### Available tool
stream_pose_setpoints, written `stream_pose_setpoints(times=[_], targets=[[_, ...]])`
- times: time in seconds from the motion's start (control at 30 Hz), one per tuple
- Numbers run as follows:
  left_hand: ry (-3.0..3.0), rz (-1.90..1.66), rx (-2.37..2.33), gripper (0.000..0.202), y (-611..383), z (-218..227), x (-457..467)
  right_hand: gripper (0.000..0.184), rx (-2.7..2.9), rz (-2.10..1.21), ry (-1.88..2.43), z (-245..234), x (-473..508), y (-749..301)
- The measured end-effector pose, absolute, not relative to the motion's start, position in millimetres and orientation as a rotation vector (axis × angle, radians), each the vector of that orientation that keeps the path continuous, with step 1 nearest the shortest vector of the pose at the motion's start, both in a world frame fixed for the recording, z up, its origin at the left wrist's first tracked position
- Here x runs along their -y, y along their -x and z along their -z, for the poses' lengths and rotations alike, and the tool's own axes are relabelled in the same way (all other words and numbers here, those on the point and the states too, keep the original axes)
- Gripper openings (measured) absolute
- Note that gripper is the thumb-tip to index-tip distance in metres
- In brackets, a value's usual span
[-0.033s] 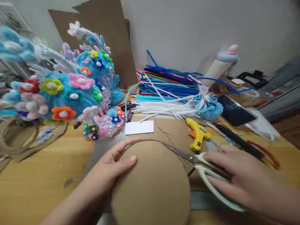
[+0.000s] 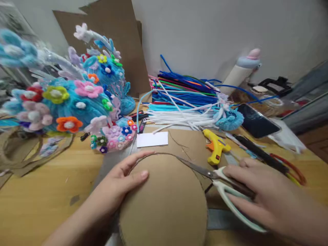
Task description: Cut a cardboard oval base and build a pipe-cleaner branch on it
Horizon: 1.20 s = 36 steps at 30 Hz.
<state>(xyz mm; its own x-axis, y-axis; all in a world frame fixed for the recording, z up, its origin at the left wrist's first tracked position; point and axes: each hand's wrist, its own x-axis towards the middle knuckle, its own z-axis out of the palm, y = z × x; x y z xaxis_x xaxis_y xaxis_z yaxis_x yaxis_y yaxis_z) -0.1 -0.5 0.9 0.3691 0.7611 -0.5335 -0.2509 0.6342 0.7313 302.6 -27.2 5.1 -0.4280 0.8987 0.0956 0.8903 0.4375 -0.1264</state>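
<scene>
A round cardboard disc (image 2: 164,201) is held up at the bottom centre, its edge slightly ragged. My left hand (image 2: 125,181) grips its upper left rim, thumb on the face and fingers behind. My right hand (image 2: 261,194) is closed round the pale green handles of a pair of scissors (image 2: 210,174). The blades lie along the disc's upper right edge, and the handles are spread apart. Behind the disc lies a flat cardboard sheet (image 2: 192,143) with thin trimmed strips on it.
A yellow glue gun (image 2: 215,147) lies just beyond the scissors. Pipe cleaners (image 2: 184,99) are heaped at the back. Fuzzy flower-covered blue pieces (image 2: 69,99) stand at left, near a cut cardboard ring (image 2: 33,153). A phone (image 2: 257,119) and a bottle (image 2: 238,73) are at right.
The cardboard disc has shifted very slightly to the left with my left hand. The scissors stay almost in place at its edge.
</scene>
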Motion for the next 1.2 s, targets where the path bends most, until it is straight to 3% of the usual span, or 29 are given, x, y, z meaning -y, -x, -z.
stream_pose_setpoints(times=[0.73, 1.2], targets=[[-0.676, -0.634, -0.917, 0.042, 1, -3, 6, 0.012, 2.692, -0.331, 1.519, -22, 27, -278], [-0.679, -0.609, -0.95, 0.044, 0, -2, 7, 0.012, 2.726, -0.281, 1.446, -15, 28, -287]])
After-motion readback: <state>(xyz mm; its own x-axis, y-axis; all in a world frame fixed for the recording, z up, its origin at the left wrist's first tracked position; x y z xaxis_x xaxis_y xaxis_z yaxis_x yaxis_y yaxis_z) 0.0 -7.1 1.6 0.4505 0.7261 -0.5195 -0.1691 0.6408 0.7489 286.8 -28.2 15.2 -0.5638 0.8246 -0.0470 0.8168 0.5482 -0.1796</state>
